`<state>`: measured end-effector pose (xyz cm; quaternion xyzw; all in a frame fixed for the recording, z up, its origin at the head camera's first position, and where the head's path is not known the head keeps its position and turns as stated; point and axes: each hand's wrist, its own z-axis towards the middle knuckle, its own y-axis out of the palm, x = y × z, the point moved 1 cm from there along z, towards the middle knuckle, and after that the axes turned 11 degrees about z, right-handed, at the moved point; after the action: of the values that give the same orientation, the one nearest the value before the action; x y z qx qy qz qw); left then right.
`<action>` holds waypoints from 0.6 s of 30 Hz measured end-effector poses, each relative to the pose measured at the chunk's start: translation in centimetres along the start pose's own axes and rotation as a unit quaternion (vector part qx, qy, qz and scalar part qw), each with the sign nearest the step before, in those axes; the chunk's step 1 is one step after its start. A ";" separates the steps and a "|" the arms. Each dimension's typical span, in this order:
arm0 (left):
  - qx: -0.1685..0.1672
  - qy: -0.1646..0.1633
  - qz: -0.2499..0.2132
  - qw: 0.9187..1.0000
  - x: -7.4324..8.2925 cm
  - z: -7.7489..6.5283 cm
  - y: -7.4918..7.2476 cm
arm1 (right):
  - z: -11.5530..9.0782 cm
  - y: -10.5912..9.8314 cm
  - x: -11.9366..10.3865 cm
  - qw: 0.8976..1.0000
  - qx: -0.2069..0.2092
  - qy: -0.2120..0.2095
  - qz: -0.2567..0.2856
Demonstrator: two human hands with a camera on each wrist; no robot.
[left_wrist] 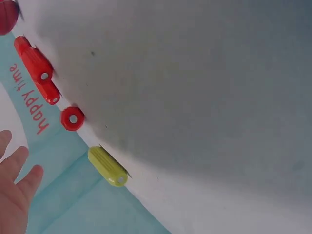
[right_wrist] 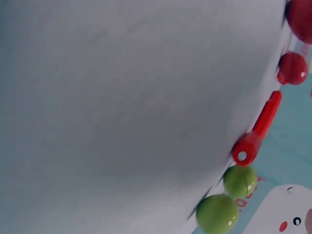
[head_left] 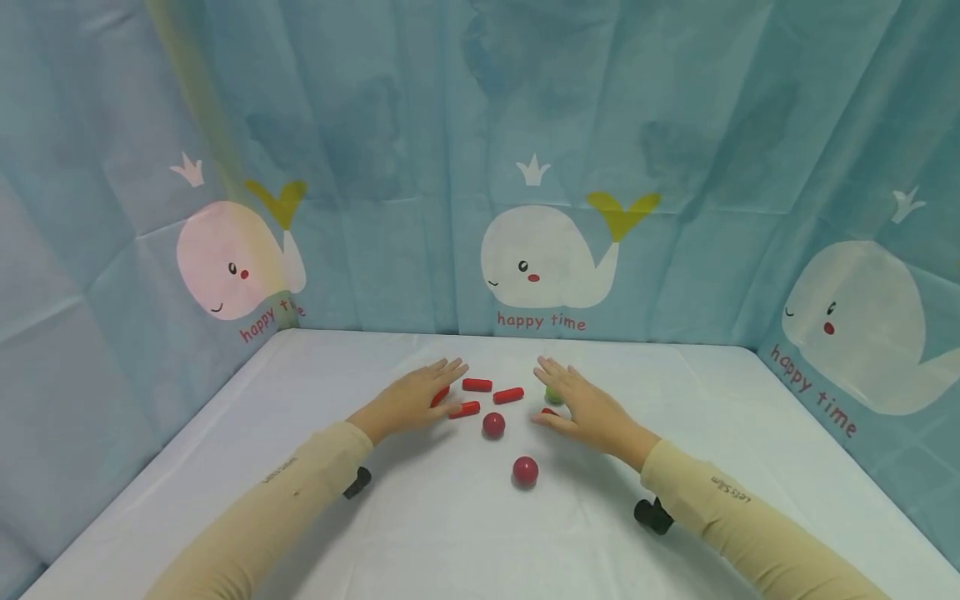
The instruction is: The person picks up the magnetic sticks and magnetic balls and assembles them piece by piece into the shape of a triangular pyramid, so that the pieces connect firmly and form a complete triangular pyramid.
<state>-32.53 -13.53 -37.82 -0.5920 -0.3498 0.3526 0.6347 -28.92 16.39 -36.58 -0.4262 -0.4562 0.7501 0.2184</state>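
Observation:
My left hand (head_left: pixel 416 400) and my right hand (head_left: pixel 592 412) are held over the table with fingers extended, thumbs turned inward and nothing held. Several short red ribbed sticks lie between and beside them, among them one red stick (head_left: pixel 477 385) behind and another (head_left: pixel 465 409) by the left thumb. Two dark red balls (head_left: pixel 493 425) sit in the middle, one nearer the front. Under the right fingers a green ball (head_left: pixel 554 396) is partly covered; the right wrist view shows two green balls (right_wrist: pixel 217 214). A yellow-green ribbed stick (left_wrist: pixel 107 165) shows in the left wrist view.
A white-covered table (head_left: pixel 465 533) spreads beneath both hands. Blue curtains (head_left: pixel 405 250) printed with white whales hang at its back and sides. Dark wrist-worn devices (head_left: pixel 654 516) stick out below the beige sleeves.

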 end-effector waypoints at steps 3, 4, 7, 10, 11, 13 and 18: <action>-0.006 -0.014 -0.038 0.999 0.2 0.0 0.1 | 0.1 0.1 -0.5 0.999 -0.002 0.022 0.038; -0.005 -0.017 -0.054 0.998 0.3 0.0 0.1 | 0.2 0.2 -0.5 0.998 -0.002 0.027 0.048; -0.005 -0.029 -0.093 0.995 0.5 0.0 0.2 | 0.3 0.4 -0.7 0.996 0.001 0.039 0.083; -0.007 -0.048 -0.120 0.992 0.6 0.2 0.4 | 0.4 0.6 -0.9 0.992 0.008 0.043 0.116; -0.009 -0.056 -0.130 0.990 0.7 0.3 0.5 | 0.4 0.7 -1.0 0.991 0.011 0.044 0.125; -0.008 -0.066 -0.143 0.987 0.8 0.4 0.6 | 0.5 0.8 -1.2 0.989 0.019 0.050 0.141; -0.006 -0.083 -0.185 0.979 0.9 0.7 0.8 | 0.9 1.3 -1.4 0.980 0.041 0.081 0.178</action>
<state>-32.68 -12.39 -38.54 -0.4889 -0.5070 0.2751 0.6544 -28.82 14.35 -36.88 -0.5511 -0.3226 0.7577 0.1345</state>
